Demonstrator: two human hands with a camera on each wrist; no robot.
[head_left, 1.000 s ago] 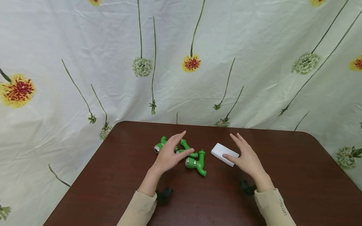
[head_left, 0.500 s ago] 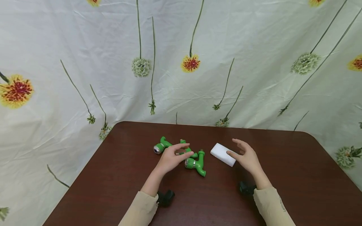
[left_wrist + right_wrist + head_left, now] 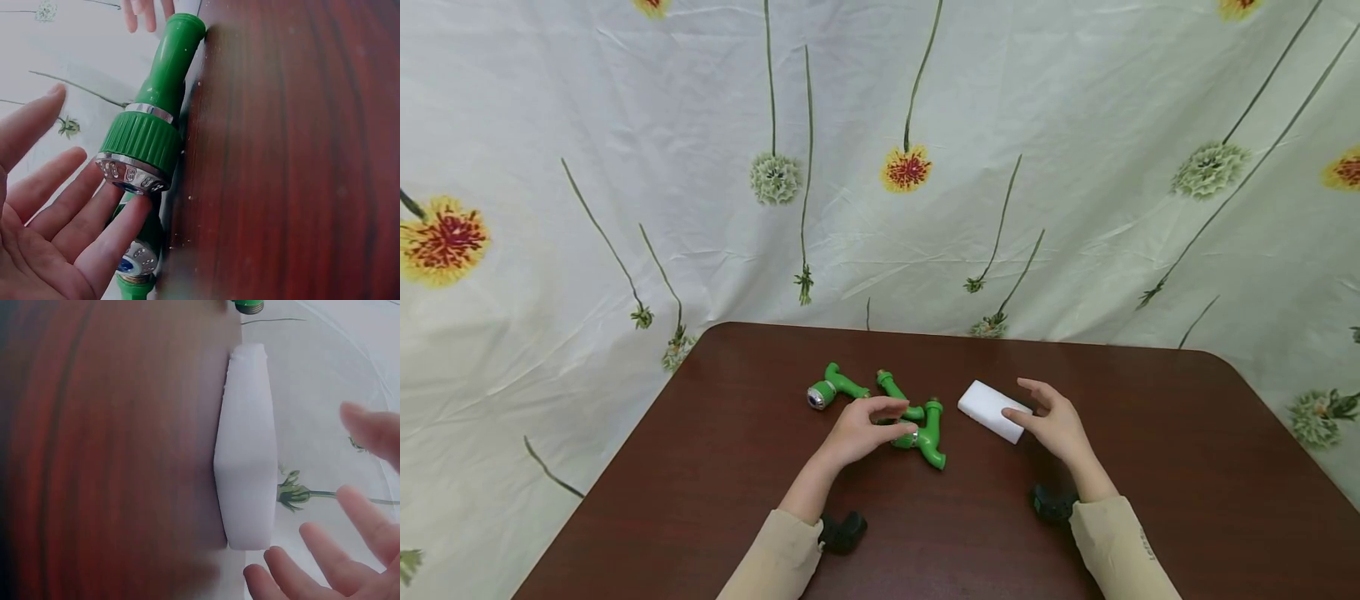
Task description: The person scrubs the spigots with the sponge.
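On the dark red-brown table [image 3: 940, 533] there are three green taps [image 3: 891, 386], lying close together, and, to their right, one white block [image 3: 988, 408]. There are two hands, both empty, the fingers spread and relaxed. The left hand [image 3: 859, 435] is at the knob of the nearest tap [image 3: 932, 440]; the right hand [image 3: 1055, 425] is beside the block. Whether they touch, I cannot tell.
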